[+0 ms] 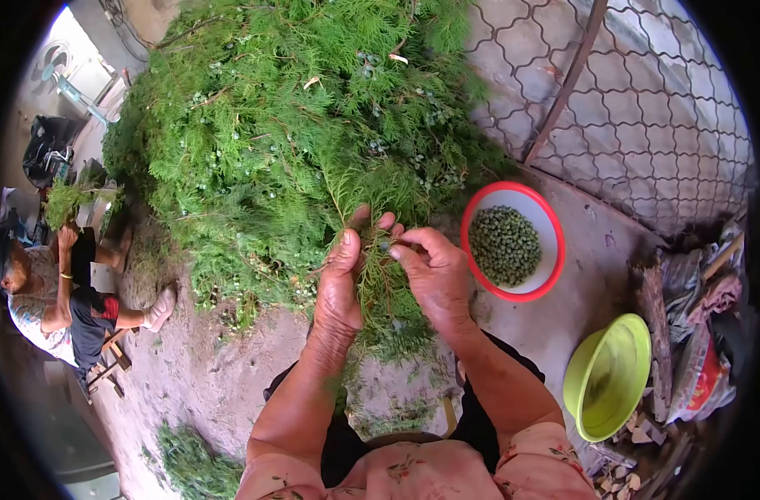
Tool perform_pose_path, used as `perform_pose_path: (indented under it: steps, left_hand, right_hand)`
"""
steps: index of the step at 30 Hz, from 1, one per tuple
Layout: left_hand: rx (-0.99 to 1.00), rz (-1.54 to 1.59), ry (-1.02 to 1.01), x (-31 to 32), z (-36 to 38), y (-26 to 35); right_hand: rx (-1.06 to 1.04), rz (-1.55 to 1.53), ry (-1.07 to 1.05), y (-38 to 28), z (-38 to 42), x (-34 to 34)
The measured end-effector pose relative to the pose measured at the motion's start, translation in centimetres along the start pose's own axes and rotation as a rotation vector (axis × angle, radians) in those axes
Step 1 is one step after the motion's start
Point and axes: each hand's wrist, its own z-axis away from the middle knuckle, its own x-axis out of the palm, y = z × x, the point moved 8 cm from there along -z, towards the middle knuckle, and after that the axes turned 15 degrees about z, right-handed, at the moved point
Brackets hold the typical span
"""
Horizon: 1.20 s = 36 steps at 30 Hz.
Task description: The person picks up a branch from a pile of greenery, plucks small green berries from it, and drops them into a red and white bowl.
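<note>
My left hand (340, 275) is closed around a green conifer sprig (371, 287), with the thumb along its near side. From the right, my right hand (436, 271) pinches at the same sprig with thumb and forefinger; whatever lies between the fingertips is mostly covered. A small bluish cone (386, 246) shows beside those fingertips. Just beyond both hands rises a large heap of cut conifer branches (271, 133), dotted with bluish-green cones. Close by on the right stands a white bowl with a red rim (560, 250), holding many small green cones (505, 246).
A yellow-green basin (574, 379) sits tilted at the right, near sacks (701, 367) and broken wood. Wire mesh (647, 125) leans at the back right. On the left, another person (50, 292) sits holding a sprig. Loose greenery (196, 458) lies on the floor behind.
</note>
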Motion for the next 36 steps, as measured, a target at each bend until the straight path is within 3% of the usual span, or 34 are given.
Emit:
perform_pose_path:
  steps: [3,5,18,21,23,25,27,31,36]
  left_hand:
    - [0.035,-0.021,-0.009,0.8,0.0,0.0]
    - [0.052,-0.033,-0.006,1.1,0.2,0.1]
    - [0.025,-0.093,0.182,-1.4,-0.1,-0.2]
    - [0.009,0.014,0.278,-1.7,0.0,-0.1]
    - [0.028,0.067,0.229,-1.8,-0.2,0.0]
    - [0.042,0.137,0.216,-2.4,-0.7,0.3]
    - [0.095,0.299,0.197,-2.4,-0.9,1.2]
    - [0.215,0.350,0.130,-2.1,-1.0,3.5]
    - [0.344,0.373,0.077,-3.5,-1.3,5.6]
  right_hand:
    - [0.112,-0.005,-0.048,0.7,0.3,0.4]
    - [-0.013,-0.081,0.043,-0.2,0.0,-0.1]
    - [-0.126,-0.046,0.031,-1.2,-0.1,0.5]
    - [0.034,-0.252,-0.146,0.2,-0.1,1.7]
    - [0.254,-0.646,-0.274,1.2,-0.2,2.3]
    - [0.327,-0.691,-0.290,1.9,-0.2,2.1]
    - [0.490,-1.154,-0.353,2.6,0.0,3.1]
    - [0.568,-1.048,-0.329,2.7,0.3,2.5]
    - [0.448,-0.964,-0.409,1.1,0.7,1.0]
